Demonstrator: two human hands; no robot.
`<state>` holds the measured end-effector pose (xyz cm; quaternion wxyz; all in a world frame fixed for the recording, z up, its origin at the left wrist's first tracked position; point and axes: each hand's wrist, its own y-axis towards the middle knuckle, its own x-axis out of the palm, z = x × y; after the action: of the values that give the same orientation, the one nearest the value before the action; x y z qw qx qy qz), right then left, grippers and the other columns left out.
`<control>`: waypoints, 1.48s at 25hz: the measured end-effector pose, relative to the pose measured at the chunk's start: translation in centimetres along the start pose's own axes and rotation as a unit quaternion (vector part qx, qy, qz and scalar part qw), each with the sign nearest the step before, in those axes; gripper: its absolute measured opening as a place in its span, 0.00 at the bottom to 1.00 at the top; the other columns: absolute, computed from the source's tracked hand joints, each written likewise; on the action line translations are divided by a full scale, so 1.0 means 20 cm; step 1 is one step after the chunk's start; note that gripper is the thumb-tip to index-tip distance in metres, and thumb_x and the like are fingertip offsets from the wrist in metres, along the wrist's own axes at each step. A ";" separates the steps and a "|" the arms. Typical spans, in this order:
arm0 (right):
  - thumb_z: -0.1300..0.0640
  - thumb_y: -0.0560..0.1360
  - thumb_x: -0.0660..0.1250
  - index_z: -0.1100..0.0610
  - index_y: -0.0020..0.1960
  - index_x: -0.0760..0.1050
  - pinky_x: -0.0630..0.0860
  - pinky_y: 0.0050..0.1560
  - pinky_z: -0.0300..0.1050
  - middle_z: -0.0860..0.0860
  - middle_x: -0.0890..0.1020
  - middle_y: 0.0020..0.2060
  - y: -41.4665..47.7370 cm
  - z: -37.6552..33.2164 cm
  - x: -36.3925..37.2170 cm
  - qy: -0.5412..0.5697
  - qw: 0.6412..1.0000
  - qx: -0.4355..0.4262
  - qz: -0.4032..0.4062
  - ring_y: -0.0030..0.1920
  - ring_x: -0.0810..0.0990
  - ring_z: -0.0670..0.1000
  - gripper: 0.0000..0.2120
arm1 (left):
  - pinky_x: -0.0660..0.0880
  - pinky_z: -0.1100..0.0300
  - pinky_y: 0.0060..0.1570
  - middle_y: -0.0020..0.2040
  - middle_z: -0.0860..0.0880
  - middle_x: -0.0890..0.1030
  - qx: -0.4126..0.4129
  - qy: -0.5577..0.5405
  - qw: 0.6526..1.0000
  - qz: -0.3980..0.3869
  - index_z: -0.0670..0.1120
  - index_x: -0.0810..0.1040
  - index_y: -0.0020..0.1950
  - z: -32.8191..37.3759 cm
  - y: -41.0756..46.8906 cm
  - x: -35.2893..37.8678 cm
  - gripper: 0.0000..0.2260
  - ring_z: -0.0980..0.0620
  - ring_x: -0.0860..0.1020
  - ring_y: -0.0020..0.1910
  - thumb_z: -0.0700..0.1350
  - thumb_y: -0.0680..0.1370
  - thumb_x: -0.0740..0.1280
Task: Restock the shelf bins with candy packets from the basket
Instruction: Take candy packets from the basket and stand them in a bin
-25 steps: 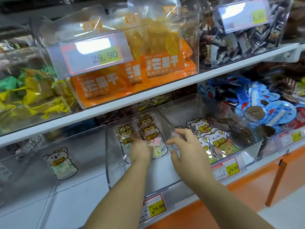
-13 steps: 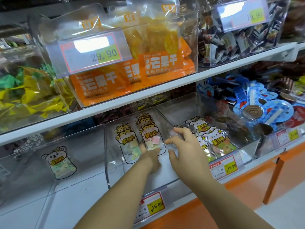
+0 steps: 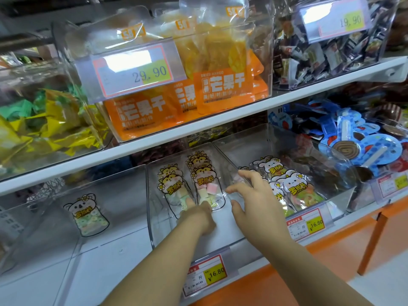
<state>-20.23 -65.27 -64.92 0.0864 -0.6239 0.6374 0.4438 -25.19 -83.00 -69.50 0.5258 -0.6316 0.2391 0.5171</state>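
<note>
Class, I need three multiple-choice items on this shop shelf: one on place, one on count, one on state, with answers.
1. Where is the person's left hand? A. In the middle clear plastic bin. B. On the upper shelf. C. Among blue lollipops.
2. How many koala-printed candy packets lie in the left clear plastic bin? A. Five. B. One. C. Three.
3. How are the fingers of the right hand held? A. Fisted. B. Round an orange bag. C. Spread.
Answers: A, its fingers touch the tiger-printed marshmallow packets there; B, one lies alone; C, they fan out.
</note>
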 end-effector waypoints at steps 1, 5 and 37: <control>0.58 0.75 0.70 0.47 0.56 0.81 0.76 0.53 0.49 0.45 0.69 0.70 0.00 0.00 0.00 0.000 1.000 0.001 -0.001 0.68 0.69 0.51 0.11 | 0.74 0.48 0.64 0.76 0.42 0.51 -0.008 0.024 1.000 -0.012 0.59 0.60 0.77 -0.01 -0.01 0.00 0.27 0.37 0.70 0.68 0.47 0.80 0.64; 0.58 0.75 0.70 0.47 0.55 0.81 0.77 0.52 0.49 0.45 0.69 0.70 0.00 0.00 0.00 -0.003 1.000 0.000 -0.001 0.68 0.69 0.51 0.11 | 0.71 0.43 0.68 0.80 0.43 0.54 0.016 0.039 0.999 -0.028 0.67 0.51 0.78 -0.02 0.00 -0.01 0.35 0.35 0.66 0.72 0.55 0.77 0.67; 0.58 0.72 0.66 0.53 0.51 0.82 0.73 0.55 0.47 0.50 0.83 0.48 -0.78 -0.31 -0.01 0.061 0.984 -0.165 -0.040 0.53 0.78 0.53 0.10 | 0.76 0.54 0.55 0.59 0.59 0.79 0.202 -0.175 0.921 0.283 0.56 0.78 0.63 -0.65 -1.39 0.22 0.12 0.57 0.79 0.54 0.49 0.80 0.64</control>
<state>-3.86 -66.56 -68.36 -0.0392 -0.6805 0.5344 0.4998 5.09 -84.46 -62.98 0.5073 -0.3175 0.4119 0.6872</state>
